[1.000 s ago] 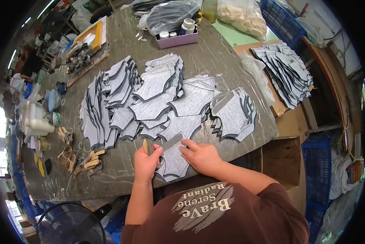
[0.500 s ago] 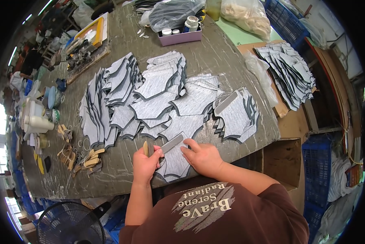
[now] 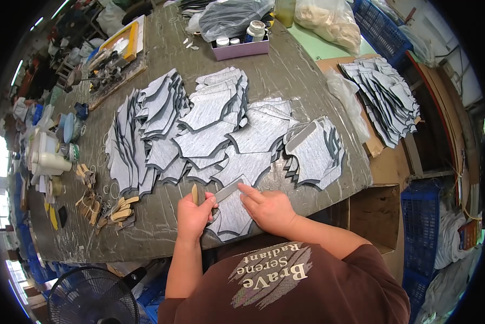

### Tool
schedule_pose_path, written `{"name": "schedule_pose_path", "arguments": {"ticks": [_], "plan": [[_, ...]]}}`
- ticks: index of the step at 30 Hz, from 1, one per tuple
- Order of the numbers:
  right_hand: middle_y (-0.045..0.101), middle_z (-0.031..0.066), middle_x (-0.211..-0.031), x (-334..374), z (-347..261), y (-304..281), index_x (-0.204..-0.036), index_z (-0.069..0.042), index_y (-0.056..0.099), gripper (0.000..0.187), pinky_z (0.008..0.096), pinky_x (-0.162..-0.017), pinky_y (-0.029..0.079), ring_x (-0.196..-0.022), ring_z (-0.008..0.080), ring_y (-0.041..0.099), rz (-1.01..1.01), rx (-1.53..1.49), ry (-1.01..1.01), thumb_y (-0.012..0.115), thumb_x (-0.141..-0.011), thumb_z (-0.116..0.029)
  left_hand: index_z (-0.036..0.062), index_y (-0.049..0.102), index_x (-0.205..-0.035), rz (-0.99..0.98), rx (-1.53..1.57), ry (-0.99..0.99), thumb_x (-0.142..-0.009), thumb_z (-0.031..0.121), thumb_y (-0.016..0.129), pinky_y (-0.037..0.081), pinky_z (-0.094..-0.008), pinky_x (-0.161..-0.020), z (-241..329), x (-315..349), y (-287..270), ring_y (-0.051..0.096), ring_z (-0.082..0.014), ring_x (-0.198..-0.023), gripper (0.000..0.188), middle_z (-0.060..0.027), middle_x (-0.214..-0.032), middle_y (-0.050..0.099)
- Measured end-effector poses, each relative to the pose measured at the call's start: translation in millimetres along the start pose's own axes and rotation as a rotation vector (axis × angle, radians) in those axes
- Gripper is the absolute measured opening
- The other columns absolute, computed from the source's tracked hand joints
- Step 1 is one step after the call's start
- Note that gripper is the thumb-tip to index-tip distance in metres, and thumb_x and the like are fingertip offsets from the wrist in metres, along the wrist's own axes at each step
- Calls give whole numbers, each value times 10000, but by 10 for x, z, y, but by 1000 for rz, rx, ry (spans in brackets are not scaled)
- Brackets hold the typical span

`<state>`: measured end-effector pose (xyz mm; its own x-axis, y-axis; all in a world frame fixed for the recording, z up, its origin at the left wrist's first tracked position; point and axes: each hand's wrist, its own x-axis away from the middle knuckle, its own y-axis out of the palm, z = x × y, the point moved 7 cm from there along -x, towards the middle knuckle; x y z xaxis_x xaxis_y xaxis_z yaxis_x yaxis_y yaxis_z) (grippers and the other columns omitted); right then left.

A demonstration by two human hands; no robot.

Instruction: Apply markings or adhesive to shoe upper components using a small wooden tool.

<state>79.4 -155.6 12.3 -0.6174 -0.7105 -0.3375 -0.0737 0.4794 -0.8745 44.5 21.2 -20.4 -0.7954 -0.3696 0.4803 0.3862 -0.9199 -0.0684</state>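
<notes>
Left hand [image 3: 195, 217] pinched a tan strip [image 3: 194, 192], thumb on a grey strip [image 3: 229, 191] lying across the near panel [image 3: 233, 217]; right hand [image 3: 271, 209], unclenched, touched the grey one's right end. Keeping it flat seemed key imo.

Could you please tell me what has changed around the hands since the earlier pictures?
The right hand's index finger has shifted slightly left, to the far end of the grey strip. The left hand still pinches the strip's near end, and the pale grey piece beneath stays put, as do the stacks.
</notes>
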Motion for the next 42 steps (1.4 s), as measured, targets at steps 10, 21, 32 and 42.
{"name": "schedule_pose_path", "arguments": {"ticks": [10,21,32,42], "plan": [[562,36,-1221,-23,-17,24,-918,-79,576,207,306,-475,464,-495,155,562,-116,50,26,580,-717,-125,-24,598,-834,56,-197,43,-788,38,650,391,-207,-420,62,3,-8,505,-78,-465,93,-80,-678,630],[535,73,-1192,24,50,50,-1035,-78,549,306,336,-505,484,-566,208,600,-100,-21,131,642,-757,-167,-33,598,-781,45,-785,361,-762,91,642,467,-370,-641,297,-9,62,594,-310,-672,132,-161,-726,622],[617,102,-853,66,272,-42,-1013,-35,555,289,325,-600,502,-719,264,624,126,-417,255,661,-744,-37,-14,563,-830,42,-35,343,-699,-82,677,466,-259,-688,-11,224,-1,580,-132,-769,186,-91,-870,633],[465,-32,-723,267,615,-388,-967,-44,480,128,196,-521,344,-628,17,408,425,-991,615,559,-876,-3,6,560,-810,-87,-674,381,-668,71,779,459,-302,-650,37,181,117,559,-149,-683,270,-85,-751,606]]}}
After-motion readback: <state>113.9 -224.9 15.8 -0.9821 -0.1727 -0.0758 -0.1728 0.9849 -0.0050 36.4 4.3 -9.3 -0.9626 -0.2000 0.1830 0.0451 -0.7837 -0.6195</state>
